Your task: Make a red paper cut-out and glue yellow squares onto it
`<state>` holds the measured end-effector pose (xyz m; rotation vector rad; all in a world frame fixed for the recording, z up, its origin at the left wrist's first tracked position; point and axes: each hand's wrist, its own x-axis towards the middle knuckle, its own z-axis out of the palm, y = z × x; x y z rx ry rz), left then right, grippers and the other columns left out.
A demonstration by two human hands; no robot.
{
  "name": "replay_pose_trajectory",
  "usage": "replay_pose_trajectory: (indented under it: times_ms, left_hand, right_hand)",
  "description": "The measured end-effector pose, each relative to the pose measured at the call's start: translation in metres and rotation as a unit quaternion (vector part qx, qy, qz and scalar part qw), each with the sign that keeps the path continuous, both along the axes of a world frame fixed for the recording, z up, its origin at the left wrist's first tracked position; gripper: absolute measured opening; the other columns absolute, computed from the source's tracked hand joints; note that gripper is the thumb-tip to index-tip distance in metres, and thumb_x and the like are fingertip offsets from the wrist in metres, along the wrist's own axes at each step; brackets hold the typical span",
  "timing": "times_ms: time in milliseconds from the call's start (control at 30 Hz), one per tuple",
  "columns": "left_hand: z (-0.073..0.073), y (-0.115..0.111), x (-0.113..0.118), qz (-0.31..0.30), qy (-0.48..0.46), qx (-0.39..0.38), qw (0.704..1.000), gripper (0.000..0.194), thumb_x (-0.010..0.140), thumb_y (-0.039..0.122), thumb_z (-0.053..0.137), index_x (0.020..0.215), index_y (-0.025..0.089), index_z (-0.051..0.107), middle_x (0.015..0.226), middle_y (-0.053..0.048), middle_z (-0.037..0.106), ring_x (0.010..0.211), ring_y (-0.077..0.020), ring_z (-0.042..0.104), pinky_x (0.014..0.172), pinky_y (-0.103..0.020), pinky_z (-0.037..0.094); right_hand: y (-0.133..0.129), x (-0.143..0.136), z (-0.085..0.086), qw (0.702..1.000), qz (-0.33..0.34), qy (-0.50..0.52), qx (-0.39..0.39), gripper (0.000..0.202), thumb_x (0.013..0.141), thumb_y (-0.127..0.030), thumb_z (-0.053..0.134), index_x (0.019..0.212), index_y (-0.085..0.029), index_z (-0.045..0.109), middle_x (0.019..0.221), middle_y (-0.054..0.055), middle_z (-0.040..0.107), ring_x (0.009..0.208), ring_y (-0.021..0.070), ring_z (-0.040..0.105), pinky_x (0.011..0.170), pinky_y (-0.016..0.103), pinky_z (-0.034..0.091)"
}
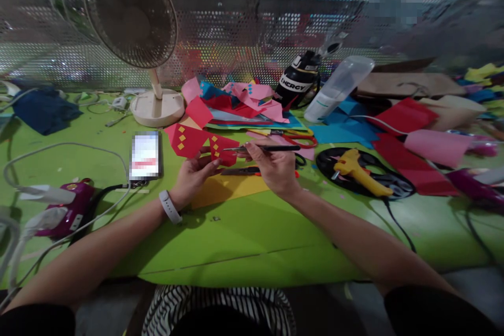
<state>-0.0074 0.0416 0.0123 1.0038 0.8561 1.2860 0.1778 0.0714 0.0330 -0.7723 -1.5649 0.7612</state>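
My left hand (195, 176) pinches a red paper cutout (223, 153) that carries a column of small yellow diamonds. Another part of red paper with yellow diamonds (189, 139) stands just left of it; whether the two are joined I cannot tell. Closed around slim black tweezers (279, 148), my right hand (275, 168) points their thin metal tip leftward at the red paper's face. Under both hands lie a utility knife (240, 171) with a dark blade end and a yellow paper sheet (232, 190).
Scissors (305, 139) and a heap of pink and red paper (244, 100) sit behind. To the right are a yellow glue gun (362, 170) on a black tray, a bottle (297, 81) and red sheets. Leftward stand a phone (145, 156), a fan (155, 107) and a power strip (73, 207) with cables.
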Motion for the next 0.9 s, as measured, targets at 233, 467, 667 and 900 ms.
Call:
replay_pose_trajectory:
  times_ms: [233, 467, 667, 900]
  left_hand:
    - [0.0004, 0.0002, 0.0001, 0.003, 0.003, 0.005, 1.000, 0.040, 0.075, 0.033, 0.076, 0.104, 0.018, 0.053, 0.089, -0.005, 0.074, 0.091, -0.0220, 0.071, 0.086, -0.037, 0.057]
    - [0.0009, 0.0009, -0.0003, -0.006, 0.007, 0.007, 1.000, 0.043, 0.075, 0.035, 0.076, 0.106, 0.018, 0.051, 0.092, -0.006, 0.074, 0.095, -0.0237, 0.071, 0.087, -0.038, 0.057]
    - [-0.0010, 0.0025, -0.0011, -0.007, 0.004, 0.005, 1.000, 0.042, 0.076, 0.035, 0.075, 0.106, 0.018, 0.050, 0.095, -0.006, 0.074, 0.096, -0.0235, 0.071, 0.088, -0.040, 0.058]
    - [0.0023, 0.0007, 0.0001, 0.002, 0.008, -0.003, 1.000, 0.038, 0.076, 0.033, 0.076, 0.103, 0.018, 0.054, 0.096, -0.006, 0.074, 0.096, -0.0222, 0.070, 0.086, -0.037, 0.058]
  right_hand:
    - [-0.0005, 0.0007, 0.0003, 1.000, -0.003, -0.014, 0.023, 0.014, 0.088, -0.032, 0.063, 0.088, -0.020, 0.070, 0.079, 0.001, 0.075, 0.069, 0.0162, 0.073, 0.059, 0.028, 0.062]
    - [-0.0018, -0.0005, -0.0007, 1.000, 0.006, 0.001, 0.016, 0.013, 0.088, -0.031, 0.064, 0.087, -0.020, 0.069, 0.078, 0.001, 0.074, 0.067, 0.0163, 0.073, 0.058, 0.028, 0.061]
    - [-0.0022, -0.0019, 0.0023, 1.000, 0.009, 0.008, 0.003, 0.016, 0.087, -0.034, 0.065, 0.085, -0.018, 0.068, 0.075, 0.001, 0.074, 0.065, 0.0159, 0.072, 0.058, 0.028, 0.061]
    - [-0.0004, 0.0009, 0.0004, 1.000, -0.002, 0.003, -0.002, 0.020, 0.086, -0.039, 0.065, 0.087, -0.020, 0.070, 0.078, 0.002, 0.074, 0.069, 0.0175, 0.073, 0.059, 0.030, 0.062]
